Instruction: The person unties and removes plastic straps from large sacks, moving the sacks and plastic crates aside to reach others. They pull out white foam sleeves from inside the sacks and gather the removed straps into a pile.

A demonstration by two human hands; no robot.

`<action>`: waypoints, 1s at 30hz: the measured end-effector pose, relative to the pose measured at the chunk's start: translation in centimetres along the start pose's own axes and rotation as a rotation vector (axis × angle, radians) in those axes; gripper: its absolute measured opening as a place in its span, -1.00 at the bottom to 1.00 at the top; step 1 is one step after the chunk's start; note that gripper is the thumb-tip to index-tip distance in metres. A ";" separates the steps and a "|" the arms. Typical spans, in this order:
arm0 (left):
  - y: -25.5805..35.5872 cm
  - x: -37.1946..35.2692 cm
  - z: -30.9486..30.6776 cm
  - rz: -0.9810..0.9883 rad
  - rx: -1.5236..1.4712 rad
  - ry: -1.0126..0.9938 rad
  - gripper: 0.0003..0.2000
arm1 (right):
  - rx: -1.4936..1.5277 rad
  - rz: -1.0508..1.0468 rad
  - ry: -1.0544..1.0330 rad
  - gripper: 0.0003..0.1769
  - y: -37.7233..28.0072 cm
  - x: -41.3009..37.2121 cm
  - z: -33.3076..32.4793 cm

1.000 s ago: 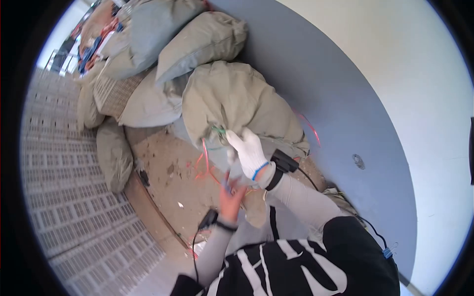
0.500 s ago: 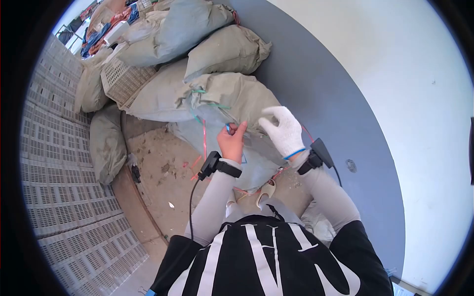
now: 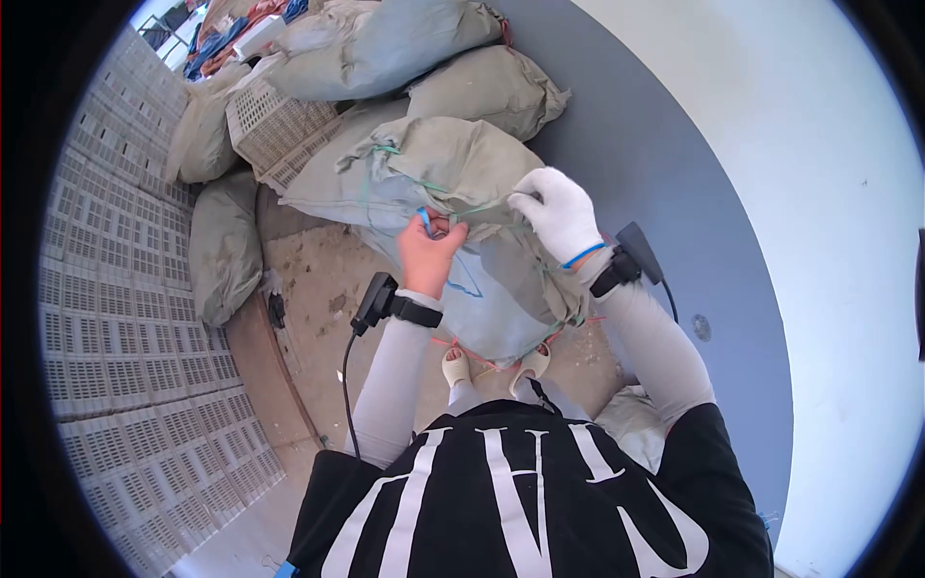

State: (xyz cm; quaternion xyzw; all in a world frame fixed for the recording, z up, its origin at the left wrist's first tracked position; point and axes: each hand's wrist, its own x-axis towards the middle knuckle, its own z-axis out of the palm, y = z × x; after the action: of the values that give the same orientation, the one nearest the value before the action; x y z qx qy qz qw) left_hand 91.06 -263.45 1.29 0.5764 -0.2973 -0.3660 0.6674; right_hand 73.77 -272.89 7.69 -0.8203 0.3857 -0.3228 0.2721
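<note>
My bare left hand [image 3: 427, 258] is closed in a pinch, with a blue plastic strip [image 3: 423, 220] looped between its fingers and trailing below it. My right hand [image 3: 561, 214], in a white knitted glove with a blue cuff, has its fingertips pressed together on a thin green string [image 3: 491, 205]. This string runs across toward my left hand, over the mouth of a grey-green woven sack [image 3: 472, 154]. Another pale sack [image 3: 501, 299] stands upright under my hands, in front of my feet, with red string around its lower end.
Stacked plastic crates [image 3: 125, 260] line the left side. More filled sacks [image 3: 491, 91] are piled at the back around a tilted crate [image 3: 275, 120]. A grey-and-white wall [image 3: 674, 193] borders the right. A dark sack [image 3: 226, 246] leans near the crates.
My right hand's fingers have closed from a spread pose onto the green string. My left hand has turned, showing more of the blue strip. The red string near it is no longer visible there.
</note>
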 end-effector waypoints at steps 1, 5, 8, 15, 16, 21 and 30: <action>0.0 0.2 -0.1 0.055 0.097 0.009 -0.73 | -0.215 -0.188 0.074 -0.83 -0.4 0.8 0.2; 0.2 0.2 -0.2 -0.106 0.031 0.174 -0.68 | -0.541 -0.477 0.157 -0.86 -0.3 1.2 1.9; 0.3 0.3 -0.6 -0.077 -0.034 0.199 -0.68 | -0.575 -0.673 0.093 -0.86 -0.2 2.1 1.7; 2.7 -0.3 -0.2 -0.112 -0.236 0.077 -0.57 | -0.678 -0.679 0.027 -0.90 -0.2 2.2 1.5; 3.0 -0.3 0.1 -0.109 -0.227 0.061 -0.56 | -0.703 -0.601 0.047 -0.90 -0.1 1.8 1.5; 7.8 -2.0 2.5 -0.098 -0.198 -0.197 -0.50 | -0.399 -0.218 0.274 -0.84 -0.6 -0.9 -4.0; 6.9 -6.7 2.3 -0.373 -0.303 -0.740 -0.63 | 0.001 0.550 1.056 -0.66 -12.2 -22.7 -25.4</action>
State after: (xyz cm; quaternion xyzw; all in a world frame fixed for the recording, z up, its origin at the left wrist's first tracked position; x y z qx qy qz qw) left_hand 86.46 -258.71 8.65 0.3462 -0.3500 -0.7014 0.5154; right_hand 49.33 -252.84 25.26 -0.4185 0.6671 -0.6050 0.1174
